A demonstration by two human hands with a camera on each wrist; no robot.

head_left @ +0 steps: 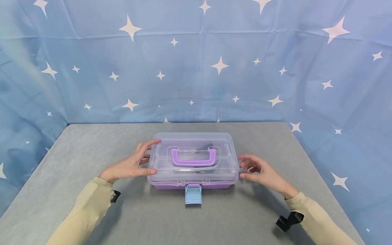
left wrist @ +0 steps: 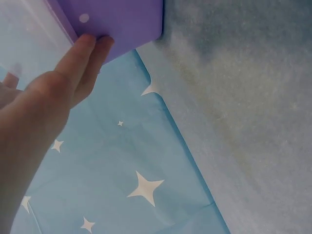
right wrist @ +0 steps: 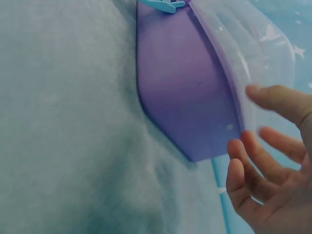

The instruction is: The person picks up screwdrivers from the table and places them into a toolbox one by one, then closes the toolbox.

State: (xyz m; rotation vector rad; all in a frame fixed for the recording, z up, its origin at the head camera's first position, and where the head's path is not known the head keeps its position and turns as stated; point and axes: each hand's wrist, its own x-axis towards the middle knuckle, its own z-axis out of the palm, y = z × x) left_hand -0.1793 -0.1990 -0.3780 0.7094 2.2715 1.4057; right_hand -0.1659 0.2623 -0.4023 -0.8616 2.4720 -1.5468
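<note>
A plastic storage box (head_left: 159,160) with a clear lid and purple base sits on the grey table. Its purple handle (head_left: 193,163) lies folded on the lid, and the light blue latch (head_left: 193,195) at the front hangs out, unfastened. My left hand (head_left: 127,166) spans the box's left side, thumb at the front corner and index finger at the lid's back edge. In the left wrist view, fingertips (left wrist: 104,41) touch the purple wall (left wrist: 122,24). My right hand (head_left: 265,173) is beside the right side, fingers loosely bent, fingertips right at the lid's edge in the right wrist view.
Through the lid a dark object (head_left: 205,147) shows faintly inside the box. Grey cloth covers the table (head_left: 245,217). A blue curtain with white stars (head_left: 190,68) rises behind the table and along both sides.
</note>
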